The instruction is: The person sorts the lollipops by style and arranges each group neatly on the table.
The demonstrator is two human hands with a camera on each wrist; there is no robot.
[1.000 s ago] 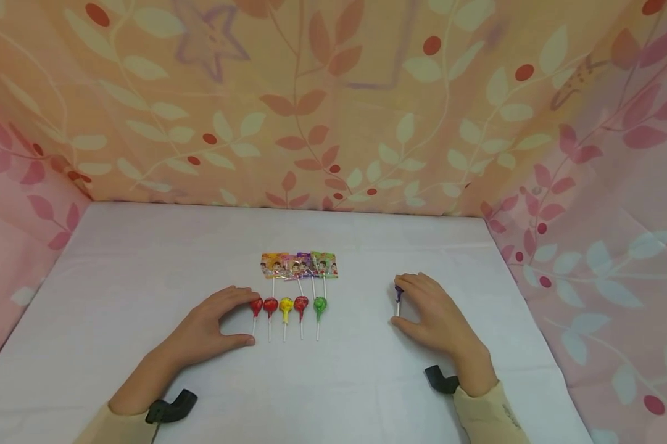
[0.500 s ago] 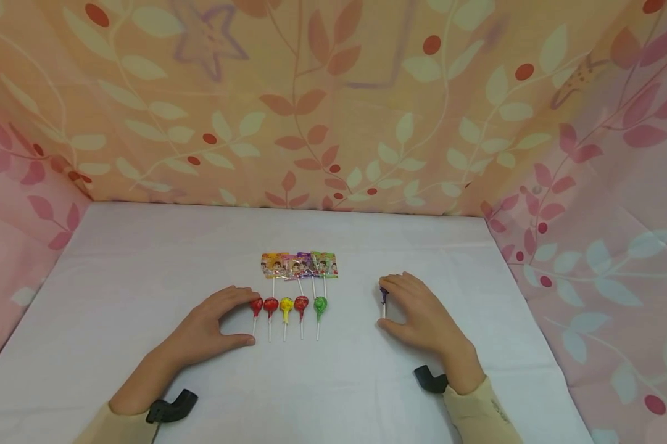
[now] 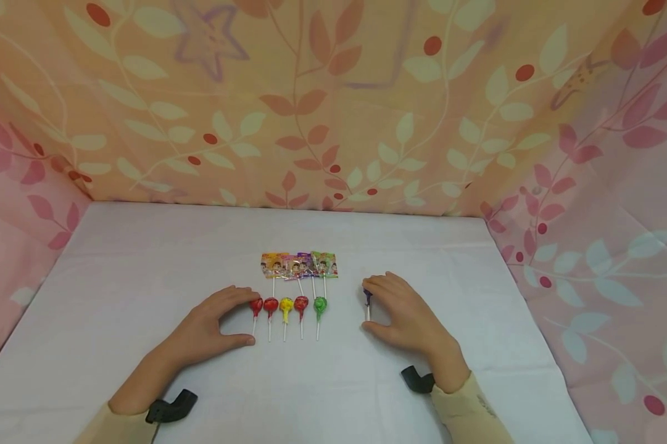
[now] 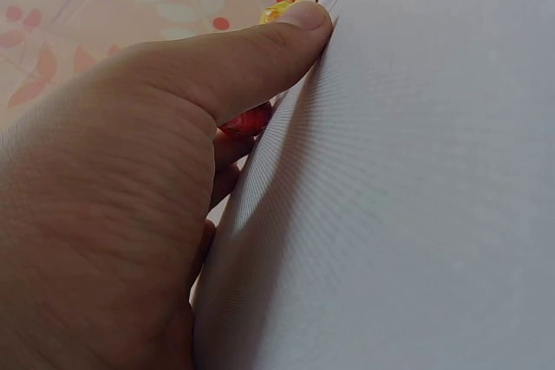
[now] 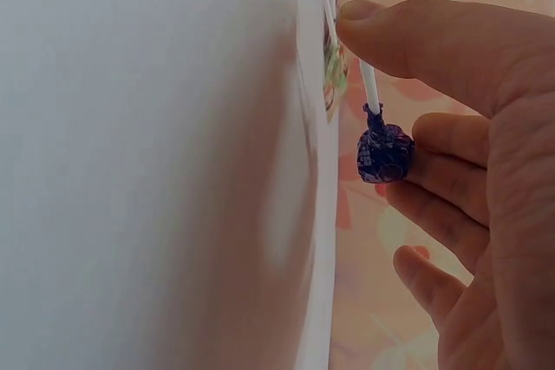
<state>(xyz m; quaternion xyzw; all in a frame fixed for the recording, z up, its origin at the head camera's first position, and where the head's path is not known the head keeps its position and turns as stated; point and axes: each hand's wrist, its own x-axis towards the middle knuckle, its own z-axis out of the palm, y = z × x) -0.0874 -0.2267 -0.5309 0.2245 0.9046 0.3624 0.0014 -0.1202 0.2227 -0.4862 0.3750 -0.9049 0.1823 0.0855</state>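
Near the table's middle a row of lollipops lies with sticks toward me: a red one at the left end (image 3: 256,304), another red one (image 3: 270,304), a yellow one (image 3: 285,306), a third red one (image 3: 301,304) and a green one (image 3: 319,304). My left hand (image 3: 211,324) spans the leftmost red lollipop, fingertips at its head and thumb by the stick's end. To the right of the row, my right hand (image 3: 408,317) holds a purple lollipop (image 5: 384,155) lengthwise, thumb at the stick's end and fingers against the wrapped head.
Behind the row lie several flat-wrapped lollipops, among them an orange one (image 3: 274,264) and a light green one (image 3: 326,264), their sticks pointing at the row. A white cloth (image 3: 333,394) covers the table. Patterned curtains (image 3: 333,123) enclose its back and sides.
My right hand has slid left with the purple lollipop, nearer to the green one. The left hand and the row of lollipops have stayed in place.
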